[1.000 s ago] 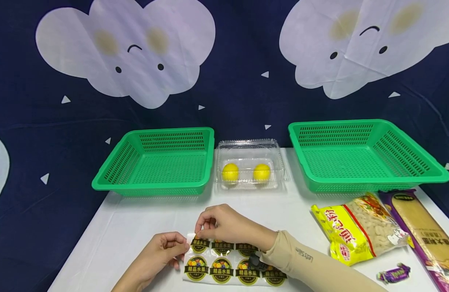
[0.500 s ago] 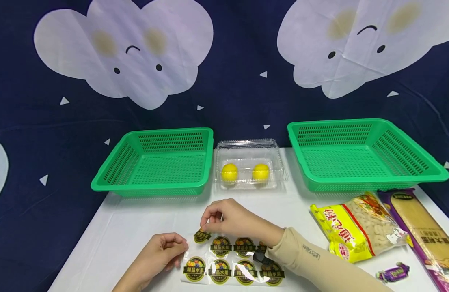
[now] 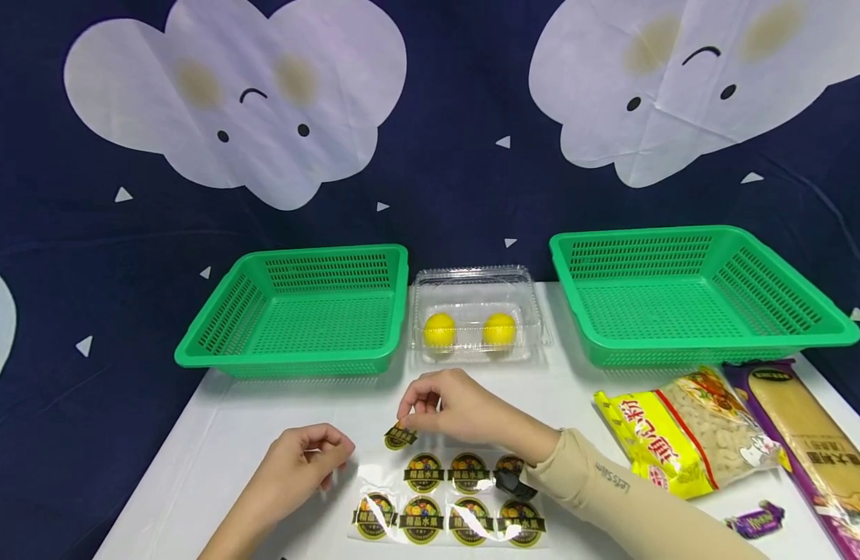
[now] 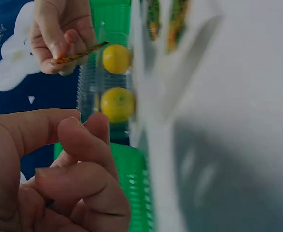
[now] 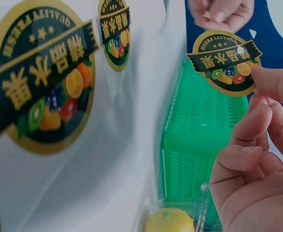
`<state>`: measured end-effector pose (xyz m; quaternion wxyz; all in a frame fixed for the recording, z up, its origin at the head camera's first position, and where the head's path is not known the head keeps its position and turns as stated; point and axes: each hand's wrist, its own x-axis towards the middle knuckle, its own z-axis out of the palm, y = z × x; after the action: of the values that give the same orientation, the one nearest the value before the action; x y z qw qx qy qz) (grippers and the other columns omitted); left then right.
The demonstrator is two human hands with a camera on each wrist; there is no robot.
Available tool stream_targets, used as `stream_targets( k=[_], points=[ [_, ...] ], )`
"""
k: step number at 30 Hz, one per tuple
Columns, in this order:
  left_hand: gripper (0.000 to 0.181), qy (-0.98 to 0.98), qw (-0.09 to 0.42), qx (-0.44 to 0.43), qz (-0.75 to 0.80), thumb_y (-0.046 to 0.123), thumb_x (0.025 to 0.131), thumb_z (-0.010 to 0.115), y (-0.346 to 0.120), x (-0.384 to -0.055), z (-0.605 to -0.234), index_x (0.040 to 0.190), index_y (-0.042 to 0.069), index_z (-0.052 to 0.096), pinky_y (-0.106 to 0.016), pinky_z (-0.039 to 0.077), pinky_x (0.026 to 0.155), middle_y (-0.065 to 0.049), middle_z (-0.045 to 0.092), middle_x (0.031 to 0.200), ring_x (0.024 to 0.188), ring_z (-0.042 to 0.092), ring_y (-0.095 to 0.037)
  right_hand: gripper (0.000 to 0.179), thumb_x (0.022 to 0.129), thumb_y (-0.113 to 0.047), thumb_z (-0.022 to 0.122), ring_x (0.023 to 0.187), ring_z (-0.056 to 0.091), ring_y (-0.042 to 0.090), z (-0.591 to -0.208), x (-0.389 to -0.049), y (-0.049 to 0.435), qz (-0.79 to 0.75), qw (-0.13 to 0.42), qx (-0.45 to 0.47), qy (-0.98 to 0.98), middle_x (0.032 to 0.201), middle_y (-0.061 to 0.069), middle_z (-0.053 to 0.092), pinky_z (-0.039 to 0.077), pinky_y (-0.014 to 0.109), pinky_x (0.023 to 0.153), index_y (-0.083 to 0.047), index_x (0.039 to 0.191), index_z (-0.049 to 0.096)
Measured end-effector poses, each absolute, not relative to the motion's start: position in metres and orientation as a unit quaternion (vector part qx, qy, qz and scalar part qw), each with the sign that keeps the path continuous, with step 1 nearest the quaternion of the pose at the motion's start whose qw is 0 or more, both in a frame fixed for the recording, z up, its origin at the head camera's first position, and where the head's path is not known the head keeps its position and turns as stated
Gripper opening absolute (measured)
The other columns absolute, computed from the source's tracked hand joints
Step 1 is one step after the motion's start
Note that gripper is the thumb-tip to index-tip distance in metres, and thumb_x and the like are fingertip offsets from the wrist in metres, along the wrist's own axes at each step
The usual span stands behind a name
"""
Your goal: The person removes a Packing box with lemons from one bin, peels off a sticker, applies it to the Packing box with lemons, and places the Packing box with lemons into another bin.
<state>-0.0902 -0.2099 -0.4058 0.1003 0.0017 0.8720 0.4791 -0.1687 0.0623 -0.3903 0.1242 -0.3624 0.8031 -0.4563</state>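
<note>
My right hand (image 3: pixel 451 404) pinches a round black-and-gold fruit sticker (image 3: pixel 400 437) by its edge between thumb and fingertips. In the right wrist view the peeled sticker (image 5: pixel 226 60) is held up, its printed side showing fruit and a dark banner. Below that hand lies a glossy sheet of the same stickers (image 3: pixel 447 498), with a bare spot at its upper left. Just left of the sheet, my left hand (image 3: pixel 297 467) has its fingers loosely bent with nothing between them. The left wrist view shows a gap between its thumb and forefinger (image 4: pixel 39 128).
Behind the hands stands a clear plastic box (image 3: pixel 472 292) with two yellow round fruits (image 3: pixel 499 331). Green baskets flank it, one left (image 3: pixel 297 359) and one right (image 3: pixel 717 343). To the right lie a pasta bag (image 3: pixel 689 443), a long purple packet (image 3: pixel 815 443) and a wrapped candy (image 3: pixel 757 519).
The right hand has peeled the upper-left sticker off the sheet and moved up and right with it. The left hand has let go of the sheet's edge and risen slightly.
</note>
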Motion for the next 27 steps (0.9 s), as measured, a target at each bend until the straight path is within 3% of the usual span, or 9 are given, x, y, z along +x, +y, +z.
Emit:
stream_targets(
  k=[10,15,27],
  points=[
    [0.005,0.880,0.056,0.071,0.466,0.016,0.096,0.080,-0.183,-0.105,-0.384,0.095,0.012,0.080,-0.023,0.051,0.055,-0.006,0.075,0.082,0.058,0.062,-0.009,0.005,0.095,-0.019,0.080,0.069,0.053,0.001,-0.386,-0.172,0.073,-0.461,0.117,-0.348,0.808,0.073,-0.012,0.061,0.047,0.018,0.065,-0.014,0.094,0.079],
    [0.006,0.886,0.037,0.101,0.451,0.018,0.091,0.086,-0.171,-0.110,-0.377,0.091,0.019,0.079,-0.020,0.046,0.052,0.004,0.072,0.078,0.060,0.061,-0.006,0.006,0.095,-0.019,0.081,0.069,0.053,0.001,-0.385,-0.173,0.075,-0.460,0.115,-0.343,0.811,0.072,-0.011,0.061,0.046,0.017,0.064,-0.013,0.095,0.080],
    [0.009,0.893,0.010,0.143,0.427,0.016,0.088,0.088,-0.157,-0.115,-0.374,0.091,0.016,0.079,-0.019,0.048,0.054,0.007,0.071,0.077,0.062,0.059,-0.004,0.003,0.092,-0.014,0.080,0.068,0.052,0.000,-0.384,-0.174,0.078,-0.453,0.105,-0.343,0.816,0.072,-0.009,0.061,0.046,0.017,0.063,-0.011,0.094,0.079]
  ],
)
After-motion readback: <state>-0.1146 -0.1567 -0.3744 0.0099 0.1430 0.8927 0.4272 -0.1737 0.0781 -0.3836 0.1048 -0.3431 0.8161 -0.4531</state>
